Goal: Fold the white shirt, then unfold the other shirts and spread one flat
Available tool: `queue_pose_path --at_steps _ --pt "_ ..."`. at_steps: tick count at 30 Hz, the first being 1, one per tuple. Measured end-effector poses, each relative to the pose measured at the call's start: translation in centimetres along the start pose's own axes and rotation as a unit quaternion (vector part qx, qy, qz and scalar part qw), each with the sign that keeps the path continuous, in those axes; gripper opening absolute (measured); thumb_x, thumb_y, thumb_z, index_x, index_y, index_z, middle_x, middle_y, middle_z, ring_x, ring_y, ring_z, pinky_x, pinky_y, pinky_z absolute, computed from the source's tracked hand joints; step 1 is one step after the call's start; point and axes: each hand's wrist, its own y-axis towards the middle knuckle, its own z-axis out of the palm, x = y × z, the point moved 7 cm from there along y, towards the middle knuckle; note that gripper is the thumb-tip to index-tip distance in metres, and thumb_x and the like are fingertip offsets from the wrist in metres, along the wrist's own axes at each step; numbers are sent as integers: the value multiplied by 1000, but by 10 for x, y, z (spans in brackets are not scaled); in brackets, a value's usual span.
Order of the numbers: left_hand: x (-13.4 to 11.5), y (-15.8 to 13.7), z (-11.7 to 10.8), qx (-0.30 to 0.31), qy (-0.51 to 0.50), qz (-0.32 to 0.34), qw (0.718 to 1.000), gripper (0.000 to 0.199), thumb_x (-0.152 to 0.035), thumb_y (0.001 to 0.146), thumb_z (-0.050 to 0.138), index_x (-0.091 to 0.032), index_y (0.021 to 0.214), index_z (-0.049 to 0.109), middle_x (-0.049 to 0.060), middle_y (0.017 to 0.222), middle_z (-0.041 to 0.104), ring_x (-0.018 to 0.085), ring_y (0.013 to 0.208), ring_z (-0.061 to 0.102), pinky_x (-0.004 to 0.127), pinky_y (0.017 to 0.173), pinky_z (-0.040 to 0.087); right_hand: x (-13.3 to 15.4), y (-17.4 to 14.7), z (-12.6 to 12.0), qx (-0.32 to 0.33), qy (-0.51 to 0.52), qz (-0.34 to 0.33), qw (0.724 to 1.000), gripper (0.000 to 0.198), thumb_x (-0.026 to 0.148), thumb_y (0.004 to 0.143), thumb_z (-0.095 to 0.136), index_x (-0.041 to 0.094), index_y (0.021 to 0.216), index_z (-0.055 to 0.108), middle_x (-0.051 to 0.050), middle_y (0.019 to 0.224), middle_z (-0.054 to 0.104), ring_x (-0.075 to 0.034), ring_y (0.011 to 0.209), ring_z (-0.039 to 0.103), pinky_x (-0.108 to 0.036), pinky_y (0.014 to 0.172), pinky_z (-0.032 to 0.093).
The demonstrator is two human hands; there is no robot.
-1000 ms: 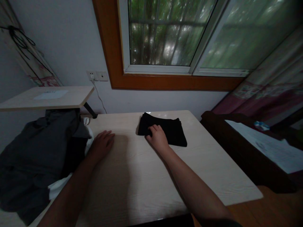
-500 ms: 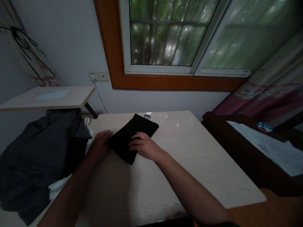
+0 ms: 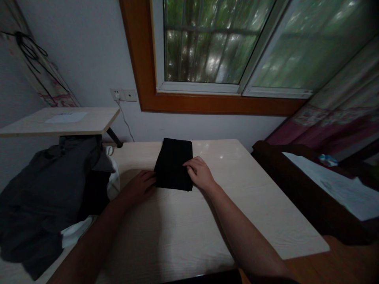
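A piece of black cloth (image 3: pixel 174 167), folded into a rough rectangle, lies flat on the pale wooden table (image 3: pixel 266 209). At its right edge is my right hand (image 3: pixel 201 172), fingers curled, with the thumb and forefinger closed on the cloth. My left hand (image 3: pixel 141 184) rests low at the cloth's left edge, its fingers stretched out and touching the side. What kind of garment the black cloth is cannot be told.
A heap of dark grey clothes (image 3: pixel 50 197) with white cloth (image 3: pixel 77 232) lies on the left, under a raised shelf (image 3: pixel 106 120) bearing a paper sheet (image 3: pixel 66 117). A wall socket (image 3: pixel 122 94) has a plugged-in cable. Right of the table stands dark brown furniture (image 3: pixel 302 189).
The black cloth has turned from slanted to nearly square with the table's back edge. My left hand has moved right along with its edge; my right hand has shifted right to the opposite edge.
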Motion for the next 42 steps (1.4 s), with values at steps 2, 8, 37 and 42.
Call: queue_pose_path --at_steps 2,8,37,42 --pt "-3 2 3 -3 12 8 1000 31 -21 91 56 -20 120 67 12 126 64 28 120 53 47 102 51 23 -1 10 32 3 -50 998 27 25 93 58 22 116 70 -7 111 71 -24 105 58 -42 96 46" --pt "-4 7 7 -28 39 5 999 22 -21 91 58 -18 111 68 12 112 67 28 109 55 46 95 52 51 -2 44 99 -47 -77 991 60 38 86 71 26 142 53 -11 129 61 -29 113 53 -45 97 44" --pt "-45 1 -1 37 14 72 997 8 -15 74 53 -20 79 53 2 78 59 15 67 54 28 61 38 50 -1 -17 -125 -93 -62 986 31 20 89 58 28 118 65 -9 131 58 -28 119 55 -48 99 48" --pt "-51 1 3 38 -14 78 996 5 -20 84 52 -20 84 58 2 76 64 15 66 59 28 62 41 29 4 10 0 -189 18 982 54 34 91 65 29 143 51 -11 151 47 -35 131 44 -52 102 42"
